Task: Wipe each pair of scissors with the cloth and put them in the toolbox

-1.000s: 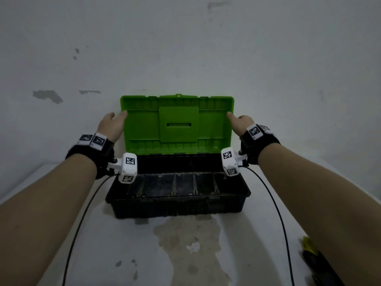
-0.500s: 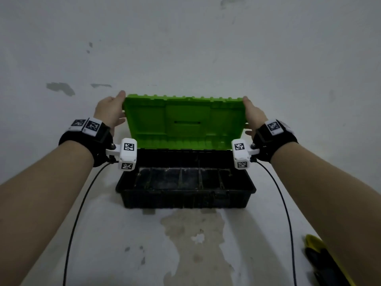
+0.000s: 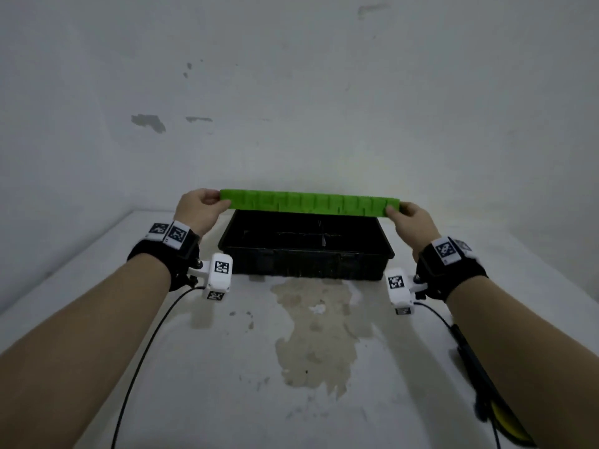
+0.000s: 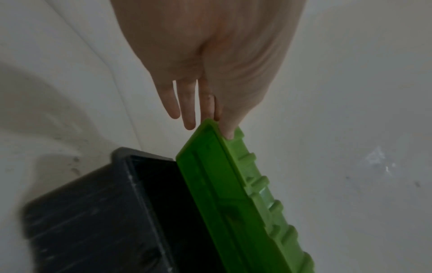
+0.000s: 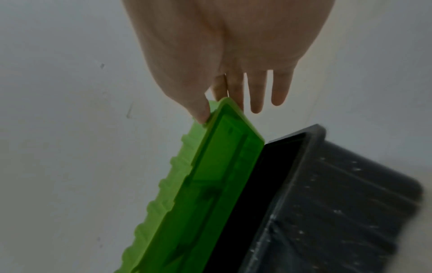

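Observation:
The toolbox has a black base [image 3: 304,264] and a green hinged lid [image 3: 308,204], and stands at the back of the white table. The lid hangs half lowered over the base, edge-on in the head view. My left hand [image 3: 207,205] pinches the lid's left front corner and my right hand [image 3: 405,215] pinches its right front corner. In the left wrist view the thumb [image 4: 228,129] presses the ribbed outside of the lid [image 4: 222,194]. The right wrist view shows the same pinch on the lid [image 5: 210,184] above the dark base [image 5: 339,203]. No cloth is in view.
A black and yellow object [image 3: 499,413] lies at the table's right front edge, partly cut off; I cannot tell what it is. A brownish stain [image 3: 317,335] marks the table [image 3: 97,319] in front of the box. A grey wall stands close behind the toolbox.
The green lid has swung from upright down toward me, to about half lowered. Both hands moved with it and now pinch its front corners.

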Motion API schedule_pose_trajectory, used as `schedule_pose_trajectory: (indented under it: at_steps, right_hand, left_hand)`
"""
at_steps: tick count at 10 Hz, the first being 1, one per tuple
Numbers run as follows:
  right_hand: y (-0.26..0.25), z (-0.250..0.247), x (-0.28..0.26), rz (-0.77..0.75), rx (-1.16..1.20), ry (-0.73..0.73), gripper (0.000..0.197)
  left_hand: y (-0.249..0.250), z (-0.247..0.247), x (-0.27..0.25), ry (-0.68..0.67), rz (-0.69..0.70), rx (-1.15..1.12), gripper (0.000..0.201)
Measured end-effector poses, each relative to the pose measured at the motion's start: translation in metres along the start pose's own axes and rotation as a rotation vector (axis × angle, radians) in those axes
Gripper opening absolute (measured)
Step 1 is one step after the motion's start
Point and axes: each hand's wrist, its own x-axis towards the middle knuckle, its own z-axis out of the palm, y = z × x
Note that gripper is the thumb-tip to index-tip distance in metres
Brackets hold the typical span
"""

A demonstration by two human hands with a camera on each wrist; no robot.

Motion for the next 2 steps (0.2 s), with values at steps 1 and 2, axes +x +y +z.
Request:
schedule_pose_trajectory:
  at_steps: [1, 2]
  right_hand:
    - [0.017, -0.004, -0.018, -0.021, -0.099, -0.068, 0.035]
    - [0.037, -0.001, -0.024, -0.02, -0.188, -0.091, 0.036]
  left_hand:
    - [-0.015, -0.001, -0.017, -0.02, -0.006, 0.11, 0.033]
    - [-0.027, 0.0, -0.029, -0.031, -0.021, 0.195, 0.033]
